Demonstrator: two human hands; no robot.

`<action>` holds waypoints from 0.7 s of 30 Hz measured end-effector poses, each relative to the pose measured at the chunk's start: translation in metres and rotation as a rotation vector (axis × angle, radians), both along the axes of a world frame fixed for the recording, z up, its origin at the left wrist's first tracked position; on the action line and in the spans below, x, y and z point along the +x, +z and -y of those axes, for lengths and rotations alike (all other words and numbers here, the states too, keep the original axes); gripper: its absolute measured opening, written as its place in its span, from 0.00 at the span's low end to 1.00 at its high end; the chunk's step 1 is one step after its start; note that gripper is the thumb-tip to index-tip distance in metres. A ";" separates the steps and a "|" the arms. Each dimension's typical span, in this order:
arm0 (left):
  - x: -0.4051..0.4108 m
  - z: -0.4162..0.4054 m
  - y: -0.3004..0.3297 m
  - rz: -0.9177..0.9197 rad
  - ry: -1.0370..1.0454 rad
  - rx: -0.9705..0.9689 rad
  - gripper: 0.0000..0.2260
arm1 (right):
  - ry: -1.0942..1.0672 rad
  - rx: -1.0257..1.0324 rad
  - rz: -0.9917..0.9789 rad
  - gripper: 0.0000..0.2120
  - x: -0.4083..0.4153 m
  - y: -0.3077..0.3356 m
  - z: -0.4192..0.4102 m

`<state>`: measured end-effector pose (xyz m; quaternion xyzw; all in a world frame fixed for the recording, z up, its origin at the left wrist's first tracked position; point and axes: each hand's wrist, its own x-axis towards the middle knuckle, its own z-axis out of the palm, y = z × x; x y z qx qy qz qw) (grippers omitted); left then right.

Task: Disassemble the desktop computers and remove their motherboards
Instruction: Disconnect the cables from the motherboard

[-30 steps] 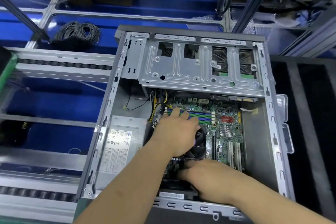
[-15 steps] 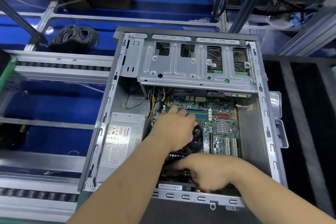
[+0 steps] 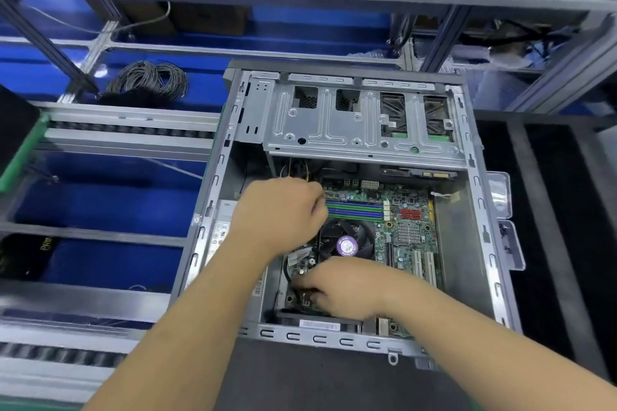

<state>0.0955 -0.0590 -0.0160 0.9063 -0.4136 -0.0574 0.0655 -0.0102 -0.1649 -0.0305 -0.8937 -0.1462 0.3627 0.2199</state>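
Observation:
An open grey computer case [image 3: 320,339] lies on its side in front of me. Its green motherboard [image 3: 414,233] sits inside, with a black CPU fan [image 3: 347,240] and blue and green memory slots [image 3: 357,210]. My left hand [image 3: 280,213] is curled into a fist at the board's upper left corner, over the yellow and black wire bundle [image 3: 300,170]. My right hand [image 3: 347,287] reaches into the lower left of the board, fingertips pinched at the end of a black cable [image 3: 286,269]. The connector under those fingers is hidden.
A silver drive cage [image 3: 334,130] spans the far end of the case. The power supply [image 3: 220,230] fills the left side. A roller conveyor [image 3: 127,130] runs to the left, with a coil of grey cable [image 3: 150,80] beyond it. Black foam matting [image 3: 551,210] lies to the right.
My left hand has lifted off the CPU fan and moved up and left to the wire bundle, uncovering the fan. My right hand has slid left to the black cable.

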 end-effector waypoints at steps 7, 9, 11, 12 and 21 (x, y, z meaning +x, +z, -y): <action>0.000 -0.001 -0.005 -0.035 0.128 -0.102 0.09 | 0.444 -0.326 0.189 0.09 0.014 0.010 -0.031; 0.000 0.000 -0.007 -0.010 0.129 -0.099 0.08 | 0.508 -0.348 0.239 0.10 0.014 0.008 -0.030; 0.001 0.000 -0.009 0.000 0.132 -0.100 0.08 | 0.506 -0.361 0.274 0.09 0.013 0.005 -0.028; 0.002 0.000 -0.010 0.002 0.130 -0.103 0.08 | 0.482 -0.353 0.283 0.09 0.012 0.003 -0.027; 0.005 0.002 -0.012 0.030 0.170 -0.148 0.09 | 0.148 -0.083 0.321 0.08 0.004 0.001 -0.002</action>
